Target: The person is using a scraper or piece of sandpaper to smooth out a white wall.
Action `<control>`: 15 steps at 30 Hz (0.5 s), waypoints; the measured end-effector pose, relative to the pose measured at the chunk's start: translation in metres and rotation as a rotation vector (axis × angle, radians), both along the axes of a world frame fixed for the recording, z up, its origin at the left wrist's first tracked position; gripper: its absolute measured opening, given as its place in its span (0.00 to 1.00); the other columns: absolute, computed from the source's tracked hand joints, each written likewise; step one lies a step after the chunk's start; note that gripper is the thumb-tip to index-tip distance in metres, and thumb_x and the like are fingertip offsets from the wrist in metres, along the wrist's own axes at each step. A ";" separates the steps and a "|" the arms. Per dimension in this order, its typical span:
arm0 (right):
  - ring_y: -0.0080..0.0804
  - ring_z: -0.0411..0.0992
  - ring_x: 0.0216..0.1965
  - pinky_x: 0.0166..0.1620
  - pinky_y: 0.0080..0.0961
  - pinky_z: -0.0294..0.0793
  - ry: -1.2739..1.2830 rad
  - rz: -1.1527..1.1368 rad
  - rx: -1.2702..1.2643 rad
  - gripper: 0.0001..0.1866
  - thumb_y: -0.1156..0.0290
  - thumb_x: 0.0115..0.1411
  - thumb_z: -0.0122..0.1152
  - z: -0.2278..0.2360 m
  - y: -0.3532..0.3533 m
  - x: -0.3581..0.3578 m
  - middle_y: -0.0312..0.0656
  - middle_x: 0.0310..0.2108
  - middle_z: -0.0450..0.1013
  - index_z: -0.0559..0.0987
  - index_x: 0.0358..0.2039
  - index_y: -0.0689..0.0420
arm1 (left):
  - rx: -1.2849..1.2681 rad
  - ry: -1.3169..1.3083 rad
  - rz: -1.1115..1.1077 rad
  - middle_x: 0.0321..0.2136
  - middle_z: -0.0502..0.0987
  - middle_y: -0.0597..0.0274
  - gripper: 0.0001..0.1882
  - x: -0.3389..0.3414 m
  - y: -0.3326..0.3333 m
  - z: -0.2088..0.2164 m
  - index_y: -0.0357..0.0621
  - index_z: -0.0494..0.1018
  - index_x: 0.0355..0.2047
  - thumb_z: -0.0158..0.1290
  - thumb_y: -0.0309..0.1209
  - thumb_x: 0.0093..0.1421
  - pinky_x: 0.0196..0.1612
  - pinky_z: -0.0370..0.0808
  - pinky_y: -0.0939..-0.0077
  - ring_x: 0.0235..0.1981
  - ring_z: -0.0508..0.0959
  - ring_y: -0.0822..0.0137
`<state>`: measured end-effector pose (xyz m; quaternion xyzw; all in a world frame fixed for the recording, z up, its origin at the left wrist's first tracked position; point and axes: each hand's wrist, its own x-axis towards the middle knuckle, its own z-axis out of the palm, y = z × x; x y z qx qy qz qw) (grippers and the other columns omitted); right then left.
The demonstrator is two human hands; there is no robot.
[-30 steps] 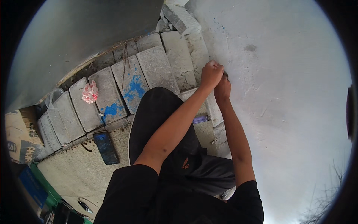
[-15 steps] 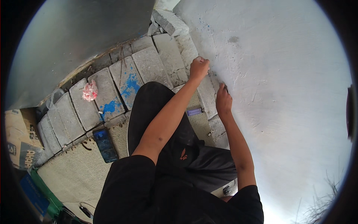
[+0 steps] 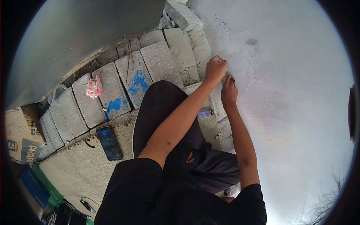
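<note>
Left hand (image 3: pixel 216 69) at one o'clock in the head view is curled closed near the white wall (image 3: pixel 292 93), and whether it grips anything cannot be told; right hand (image 3: pixel 229 90), at two o'clock, pinches a small dark piece (image 3: pixel 232 80) at its fingertips, beside the wall that fills three o'clock. A broken block (image 3: pixel 183 17) stands at twelve. The bent knee (image 3: pixel 161 93) juts up near the middle, crossed by the left forearm (image 3: pixel 178 123), covering some of the paving; just past it, toward three, a purple item (image 3: pixel 204 113) lies partly hidden. Blue stains (image 3: pixel 138 84) mark the blocks at ten, a pink clump (image 3: pixel 94 87) sits between nine and ten, a carton (image 3: pixel 18 127) at nine, a phone (image 3: pixel 109 143) and a blue box (image 3: pixel 34 185) at eight.
</note>
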<state>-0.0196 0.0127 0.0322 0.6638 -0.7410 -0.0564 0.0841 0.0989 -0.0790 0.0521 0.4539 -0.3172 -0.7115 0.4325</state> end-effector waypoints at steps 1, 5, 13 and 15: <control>0.53 0.79 0.31 0.32 0.42 0.81 -0.011 0.005 0.006 0.18 0.78 0.59 0.53 -0.005 -0.011 0.002 0.57 0.34 0.76 0.68 0.50 0.65 | -0.025 -0.023 0.018 0.25 0.77 0.55 0.11 -0.002 -0.001 -0.004 0.33 0.73 0.33 0.52 0.31 0.56 0.24 0.75 0.77 0.23 0.77 0.68; 0.47 0.79 0.34 0.35 0.39 0.81 -0.096 0.033 0.073 0.10 0.75 0.59 0.55 -0.018 -0.050 0.013 0.51 0.32 0.76 0.73 0.42 0.61 | -0.056 -0.049 0.049 0.24 0.78 0.55 0.11 -0.002 -0.003 -0.010 0.32 0.73 0.33 0.52 0.30 0.55 0.24 0.75 0.77 0.25 0.79 0.69; 0.48 0.80 0.34 0.34 0.39 0.82 0.048 -0.067 0.106 0.14 0.74 0.61 0.54 -0.008 -0.037 0.012 0.49 0.37 0.78 0.71 0.48 0.61 | 0.024 0.009 0.039 0.23 0.77 0.55 0.11 0.006 -0.002 0.000 0.33 0.73 0.32 0.52 0.31 0.56 0.24 0.73 0.77 0.22 0.76 0.69; 0.49 0.80 0.33 0.34 0.40 0.82 0.061 -0.061 0.057 0.15 0.76 0.61 0.53 0.004 -0.017 0.009 0.51 0.36 0.78 0.69 0.49 0.62 | 0.019 0.000 0.028 0.23 0.77 0.56 0.11 0.011 -0.004 0.006 0.33 0.73 0.32 0.52 0.31 0.56 0.23 0.72 0.77 0.20 0.75 0.69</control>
